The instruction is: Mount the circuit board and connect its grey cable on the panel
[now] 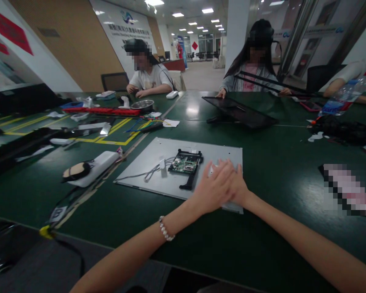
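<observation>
A pale grey flat metal panel (149, 162) lies on the green table in front of me. On it rests a green circuit board (184, 162) in a black plastic frame, and a grey cable (152, 171) runs off to the left. My left hand (215, 185), with a beaded bracelet at the wrist, lies across my right hand (240, 189) over the panel's right part. The left fingers are stretched out. One finger of the right hand sticks up straight; the others are largely covered by the left. Nothing held shows in either hand, though the space beneath them is hidden.
Across the table (280, 154), a person tilts a black flat panel (240, 112); another sits further left. A white device (100, 165) with a round tan pad stands left. Loose parts and a metal bowl (142, 106) lie behind. A bottle (338, 97) and black cables (344, 128) are right.
</observation>
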{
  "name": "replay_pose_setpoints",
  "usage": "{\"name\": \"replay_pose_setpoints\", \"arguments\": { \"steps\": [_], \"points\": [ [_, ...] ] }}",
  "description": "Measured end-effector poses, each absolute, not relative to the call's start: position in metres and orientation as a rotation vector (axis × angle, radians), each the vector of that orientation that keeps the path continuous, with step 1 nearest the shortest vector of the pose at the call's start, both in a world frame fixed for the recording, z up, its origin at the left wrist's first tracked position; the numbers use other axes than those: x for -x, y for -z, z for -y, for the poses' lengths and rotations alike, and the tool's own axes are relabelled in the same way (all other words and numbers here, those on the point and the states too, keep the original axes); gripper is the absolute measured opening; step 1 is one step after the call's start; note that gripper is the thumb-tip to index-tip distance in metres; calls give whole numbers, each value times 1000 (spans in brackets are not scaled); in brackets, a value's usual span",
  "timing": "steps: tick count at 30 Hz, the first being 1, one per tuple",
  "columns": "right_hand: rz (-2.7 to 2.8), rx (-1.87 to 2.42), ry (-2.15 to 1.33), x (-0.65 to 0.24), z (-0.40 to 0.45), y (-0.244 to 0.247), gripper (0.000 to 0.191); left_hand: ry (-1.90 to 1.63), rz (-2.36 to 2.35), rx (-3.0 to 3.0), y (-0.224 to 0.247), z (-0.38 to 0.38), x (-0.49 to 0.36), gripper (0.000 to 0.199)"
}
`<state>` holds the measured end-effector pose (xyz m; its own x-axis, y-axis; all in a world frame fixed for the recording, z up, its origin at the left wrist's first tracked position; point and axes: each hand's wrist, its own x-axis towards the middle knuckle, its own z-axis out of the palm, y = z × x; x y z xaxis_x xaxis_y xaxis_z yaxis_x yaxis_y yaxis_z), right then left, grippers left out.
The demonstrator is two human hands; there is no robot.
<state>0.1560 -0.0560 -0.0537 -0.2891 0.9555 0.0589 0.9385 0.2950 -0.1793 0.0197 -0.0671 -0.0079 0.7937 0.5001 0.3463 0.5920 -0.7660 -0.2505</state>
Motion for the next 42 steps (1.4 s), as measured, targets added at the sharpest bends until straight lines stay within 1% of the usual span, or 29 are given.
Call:
{"name": "replay_pose_setpoints", "arguments": {
  "steps": [2, 4, 6, 8, 12, 17, 24, 27, 34, 38, 42],
  "points": [
    [2381, 1756, -197, -156, 56, 51, 63, 356, 1190, 2539, 12, 57, -1, 52],
    [2341, 1764, -239, -156, 54, 49, 63, 308, 1481, 2443, 19, 47, 18, 56],
    [2326, 1765, -275, -156, 53, 48, 64, 234, 1673, 2388, 27, 37, 35, 59],
    [2330, 1756, -300, -156, 52, 47, 65, 171, 1767, 2391, 31, 26, 45, 57],
    [2335, 1735, -318, -158, 52, 48, 65, 141, 1818, 2398, 33, -2, 49, 50],
    [2326, 1728, -309, -158, 52, 49, 63, 192, 1861, 2343, 33, -41, 53, 47],
    [2325, 1729, -376, -159, 52, 42, 64, 183, 1896, 2352, 41, -64, 66, 49],
    [2328, 1725, -395, -159, 52, 40, 64, 186, 1911, 2367, 37, -68, 68, 50],
    [2340, 1706, -405, -159, 54, 37, 64, 446, 1867, 2498, 13, -115, 72, 51],
    [2338, 1728, -375, -158, 51, 39, 64, 428, 1911, 2690, 13, -139, 71, 53],
    [2339, 1717, -375, -157, 50, 41, 64, 360, 1973, 2641, 19, -152, 71, 51]
  ]
}}
